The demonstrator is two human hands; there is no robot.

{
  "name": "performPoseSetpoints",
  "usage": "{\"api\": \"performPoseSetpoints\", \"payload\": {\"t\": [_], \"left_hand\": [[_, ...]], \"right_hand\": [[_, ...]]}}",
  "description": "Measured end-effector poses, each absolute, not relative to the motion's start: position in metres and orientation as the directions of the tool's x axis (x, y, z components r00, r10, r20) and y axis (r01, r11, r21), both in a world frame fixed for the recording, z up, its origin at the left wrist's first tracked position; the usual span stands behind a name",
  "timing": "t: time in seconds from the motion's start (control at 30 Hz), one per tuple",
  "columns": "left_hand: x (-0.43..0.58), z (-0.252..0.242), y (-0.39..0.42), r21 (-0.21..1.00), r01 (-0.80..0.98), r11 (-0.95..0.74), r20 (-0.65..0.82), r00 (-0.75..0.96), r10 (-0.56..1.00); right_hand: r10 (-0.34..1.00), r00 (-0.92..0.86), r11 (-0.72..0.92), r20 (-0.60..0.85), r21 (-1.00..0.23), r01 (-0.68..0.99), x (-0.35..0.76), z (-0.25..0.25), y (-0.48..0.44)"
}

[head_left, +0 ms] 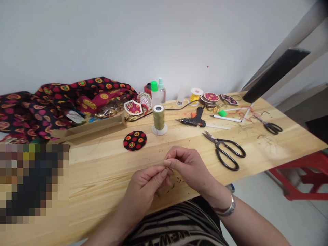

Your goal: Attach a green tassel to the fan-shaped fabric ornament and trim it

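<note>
My left hand (150,184) and my right hand (186,165) meet above the front part of the wooden table (102,184). Both hands are closed in pinches, fingertips nearly touching; whatever is between them is too small to make out. Beyond them stands a spool of olive thread (159,119) on a white base. To its left lies a round black fabric piece (135,140) with red and yellow flower patterns. Large black-handled scissors (225,150) rest to the right of my right hand, blades partly apart. Small dark scraps (179,180) lie beside my hands.
A black glue gun (193,119) and its cable lie behind the scissors. Bottles (154,92), a yellow spool (196,95) and patterned ornaments (210,98) stand near the wall. Patterned cloth (84,89) and a cardboard tray (94,131) are at left, small scissors (273,128) at right.
</note>
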State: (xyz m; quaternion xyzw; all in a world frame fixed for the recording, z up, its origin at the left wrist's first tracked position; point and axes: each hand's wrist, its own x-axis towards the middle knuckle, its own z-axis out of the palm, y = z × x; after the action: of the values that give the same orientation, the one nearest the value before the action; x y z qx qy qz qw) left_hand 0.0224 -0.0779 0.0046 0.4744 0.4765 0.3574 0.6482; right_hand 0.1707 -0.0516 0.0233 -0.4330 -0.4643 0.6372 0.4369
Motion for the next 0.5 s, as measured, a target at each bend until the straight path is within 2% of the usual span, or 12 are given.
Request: {"api": "performPoseSetpoints", "payload": {"t": [0.13,0.23,0.33,0.43,0.5], "left_hand": [[0.020,0.008,-0.074,0.994,0.109,0.030,-0.054,0.228,0.972],[0.017,0.009,-0.073,0.971,0.222,-0.089,0.053,0.160,0.986],[0.013,0.008,-0.072,0.977,0.206,-0.056,0.040,0.081,0.996],[0.012,0.008,-0.071,0.999,0.051,0.015,-0.016,0.029,0.999],[0.012,0.009,-0.070,0.998,-0.056,0.033,-0.032,0.019,0.999]], "right_hand": [[0.968,-0.236,-0.117,-0.085,-0.985,-0.123,0.169,0.025,-0.051],[0.966,-0.255,-0.077,-0.038,-0.986,-0.148,0.170,0.024,-0.049],[0.977,-0.213,-0.027,0.003,-0.990,-0.138,0.172,0.023,-0.046],[0.985,-0.173,0.001,0.025,-0.990,-0.140,0.174,0.022,-0.042],[0.976,-0.214,0.009,0.043,-0.987,-0.162,0.172,0.021,-0.041]]}}
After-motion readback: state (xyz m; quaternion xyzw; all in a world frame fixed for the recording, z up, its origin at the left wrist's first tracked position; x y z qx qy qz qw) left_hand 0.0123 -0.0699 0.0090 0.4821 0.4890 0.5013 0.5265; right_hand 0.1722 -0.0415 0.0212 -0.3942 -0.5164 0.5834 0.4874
